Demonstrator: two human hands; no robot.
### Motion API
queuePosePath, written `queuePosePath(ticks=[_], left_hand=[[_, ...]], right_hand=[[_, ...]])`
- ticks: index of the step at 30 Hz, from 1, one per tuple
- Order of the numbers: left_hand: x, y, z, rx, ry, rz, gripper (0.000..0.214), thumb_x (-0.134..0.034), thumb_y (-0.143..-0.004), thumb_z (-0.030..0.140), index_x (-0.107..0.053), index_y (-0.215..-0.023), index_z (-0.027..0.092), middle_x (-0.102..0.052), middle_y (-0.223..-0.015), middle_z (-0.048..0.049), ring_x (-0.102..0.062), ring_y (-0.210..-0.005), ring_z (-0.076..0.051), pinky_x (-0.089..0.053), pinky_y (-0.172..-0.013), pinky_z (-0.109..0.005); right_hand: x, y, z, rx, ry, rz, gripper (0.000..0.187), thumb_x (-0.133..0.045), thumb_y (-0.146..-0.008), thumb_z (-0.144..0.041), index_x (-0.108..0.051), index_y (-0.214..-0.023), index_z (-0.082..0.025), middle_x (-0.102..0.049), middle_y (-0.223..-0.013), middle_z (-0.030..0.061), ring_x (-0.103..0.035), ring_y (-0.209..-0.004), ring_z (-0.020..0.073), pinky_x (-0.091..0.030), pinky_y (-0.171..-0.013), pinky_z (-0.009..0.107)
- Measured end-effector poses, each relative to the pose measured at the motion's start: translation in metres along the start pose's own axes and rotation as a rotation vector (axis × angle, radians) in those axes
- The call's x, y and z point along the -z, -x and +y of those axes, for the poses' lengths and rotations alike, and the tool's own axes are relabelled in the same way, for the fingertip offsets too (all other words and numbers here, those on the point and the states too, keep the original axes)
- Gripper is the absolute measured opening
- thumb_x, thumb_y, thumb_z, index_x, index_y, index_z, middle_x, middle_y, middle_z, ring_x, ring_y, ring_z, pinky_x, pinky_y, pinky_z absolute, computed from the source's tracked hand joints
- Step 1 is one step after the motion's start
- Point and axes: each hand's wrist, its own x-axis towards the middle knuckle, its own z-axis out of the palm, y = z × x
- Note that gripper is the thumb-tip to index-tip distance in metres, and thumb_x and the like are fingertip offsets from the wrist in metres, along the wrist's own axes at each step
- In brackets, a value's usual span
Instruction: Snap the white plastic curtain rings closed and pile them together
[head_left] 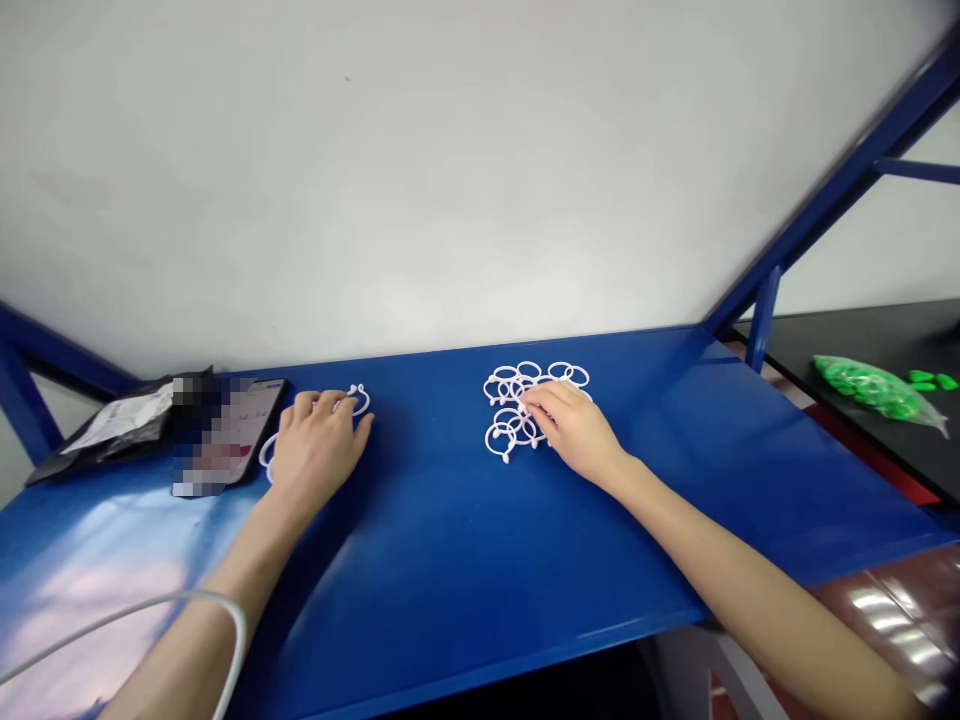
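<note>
A pile of white plastic curtain rings (pixel 501 438), each with small ball-shaped ends, lies right of the middle of the blue table. My right hand (pixel 574 425) reaches in over the pile, thumb and fingertips pinched on one ring; the palm hides part of the heap. On the left, my left hand (pixel 319 440) rests palm down over a few more white rings (pixel 363 400), its fingers stretched out and the thumb apart. Most of those rings are covered by the hand, with pieces showing at both sides of it.
A phone (pixel 247 430) with a partly blurred screen and a black plastic parcel (pixel 112 425) lie left of my left hand. A white cable (pixel 150 602) crosses my left forearm. Blue frame bars (pixel 810 210) rise at the right; beyond, a bag of green pieces (pixel 874 388) lies on a black surface.
</note>
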Motion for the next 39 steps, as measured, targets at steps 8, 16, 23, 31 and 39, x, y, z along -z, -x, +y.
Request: queuePosePath(ticks=[8, 16, 23, 31, 39], left_hand=[[0.001, -0.005, 0.014, -0.046, 0.092, -0.024, 0.029, -0.042, -0.098, 0.032, -0.067, -0.088, 0.020, -0.073, -0.100, -0.0158, -0.060, -0.100, -0.036, -0.044, -0.082, -0.047], [0.018, -0.002, 0.026, 0.276, 0.466, -0.097, 0.015, -0.050, -0.092, 0.036, -0.057, -0.092, 0.023, -0.067, -0.074, -0.0026, -0.064, -0.067, -0.023, -0.043, -0.063, -0.031], [0.031, -0.003, 0.029, 0.385, 0.669, -0.069, 0.024, -0.048, -0.097, 0.045, -0.061, -0.094, 0.024, -0.065, -0.066, 0.0018, -0.065, -0.064, -0.020, -0.046, -0.066, -0.031], [0.043, 0.026, 0.083, 0.269, 1.462, -0.318, 0.026, -0.048, -0.101, 0.046, -0.055, -0.102, 0.021, -0.072, -0.085, -0.0017, -0.075, -0.073, -0.020, -0.062, -0.076, -0.038], [0.052, 0.047, 0.108, -0.092, 1.247, -0.375, 0.020, -0.046, -0.105, 0.032, -0.064, -0.104, 0.023, -0.074, -0.099, -0.0024, -0.070, -0.086, -0.015, -0.055, -0.078, -0.028]], right_hand=[[-0.007, -0.003, 0.000, 0.045, 0.024, -0.099, 0.028, -0.052, -0.104, -0.019, -0.073, -0.123, -0.023, -0.071, -0.131, 0.0079, -0.063, -0.120, 0.0272, -0.054, -0.102, 0.053], [0.005, 0.002, -0.015, -0.041, -0.064, -0.087, 0.023, -0.058, -0.102, -0.024, -0.071, -0.121, -0.022, -0.072, -0.118, 0.0096, -0.062, -0.110, 0.0279, -0.057, -0.094, 0.049], [0.008, 0.005, -0.029, 0.012, -0.105, -0.117, 0.021, -0.057, -0.103, -0.024, -0.071, -0.118, -0.019, -0.073, -0.111, 0.0099, -0.061, -0.105, 0.0268, -0.055, -0.093, 0.047], [0.008, 0.010, -0.053, -0.018, -0.291, -0.174, 0.024, -0.057, -0.104, -0.033, -0.066, -0.124, -0.022, -0.072, -0.119, 0.0089, -0.065, -0.111, 0.0239, -0.055, -0.096, 0.044], [0.006, 0.014, -0.061, -0.126, -0.364, -0.344, 0.013, -0.061, -0.102, -0.029, -0.069, -0.098, -0.020, -0.074, -0.090, 0.0017, -0.068, -0.076, 0.0148, -0.050, -0.068, 0.026]])
